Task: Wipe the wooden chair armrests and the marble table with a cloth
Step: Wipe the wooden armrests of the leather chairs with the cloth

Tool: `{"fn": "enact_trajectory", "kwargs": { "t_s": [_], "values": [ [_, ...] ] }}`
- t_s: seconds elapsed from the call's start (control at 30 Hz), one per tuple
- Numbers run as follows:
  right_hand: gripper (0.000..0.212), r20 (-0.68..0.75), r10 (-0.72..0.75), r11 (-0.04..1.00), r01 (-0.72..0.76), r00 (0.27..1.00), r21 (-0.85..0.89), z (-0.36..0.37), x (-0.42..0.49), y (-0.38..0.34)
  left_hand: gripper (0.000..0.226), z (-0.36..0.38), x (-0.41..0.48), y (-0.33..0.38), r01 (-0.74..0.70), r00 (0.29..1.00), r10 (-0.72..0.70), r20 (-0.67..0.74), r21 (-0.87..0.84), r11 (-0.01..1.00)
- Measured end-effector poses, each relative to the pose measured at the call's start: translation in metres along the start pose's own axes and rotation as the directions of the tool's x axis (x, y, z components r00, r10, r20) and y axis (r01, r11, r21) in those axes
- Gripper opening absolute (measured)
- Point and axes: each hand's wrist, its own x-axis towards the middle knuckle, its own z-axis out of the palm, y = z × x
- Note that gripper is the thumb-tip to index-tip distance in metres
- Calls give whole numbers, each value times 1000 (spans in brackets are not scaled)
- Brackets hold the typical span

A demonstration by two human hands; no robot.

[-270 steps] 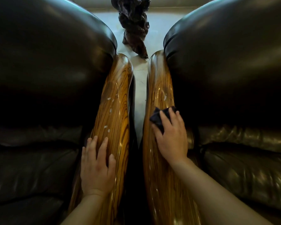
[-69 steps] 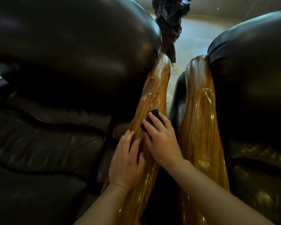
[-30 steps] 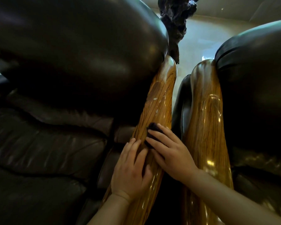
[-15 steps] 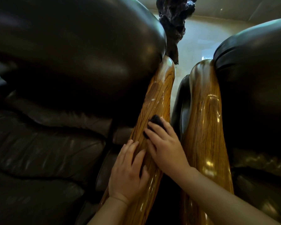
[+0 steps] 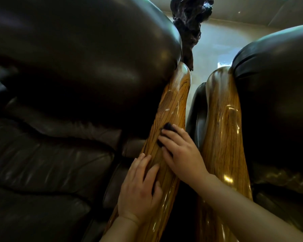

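Observation:
Two glossy striped wooden armrests run side by side up the middle of the view. On the left armrest (image 5: 171, 105) my right hand (image 5: 181, 152) presses a small dark cloth (image 5: 167, 128), of which only the tip shows past my fingers. Just below it, my left hand (image 5: 140, 187) lies flat on the same armrest with its fingers spread and nothing in it. A few pale specks sit on the wood above the cloth. The right armrest (image 5: 222, 123) is untouched and shiny. No marble table is in view.
Dark leather chair backs bulge at the left (image 5: 80, 55) and at the right (image 5: 276, 84), with leather seat cushions below them. A dark gnarled sculpture (image 5: 189, 20) stands on the pale floor (image 5: 212, 42) beyond the armrests. A narrow dark gap separates the two armrests.
My right hand moved from the right armrest to the left one with the cloth. In the last second it slid the cloth a little up the wood. My left hand stayed put.

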Motion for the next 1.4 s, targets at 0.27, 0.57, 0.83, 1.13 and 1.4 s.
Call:
{"fn": "enact_trajectory", "kwargs": {
  "t_s": [0.27,0.57,0.83,1.13,1.4],
  "values": [
    [37,-28,181,981,-182,983,-65,7,35,-12,41,-2,0,1,4,1000,-4,10,9,1000],
    [39,-76,307,951,-308,949,-11,4,61,-2,42,-1,0,1,8,1000,-8,4,31,999],
    [43,-34,205,977,-203,978,73,-3,37,21,43,-1,1,1,-2,1000,1,14,39,999],
    [42,-46,194,981,-193,980,23,0,48,18,43,-2,1,1,8,1000,-9,20,22,1000],
    [43,41,251,958,-242,967,-151,4,109,28,40,-3,3,3,4,1000,-4,-15,-17,1000]
  ]
}}
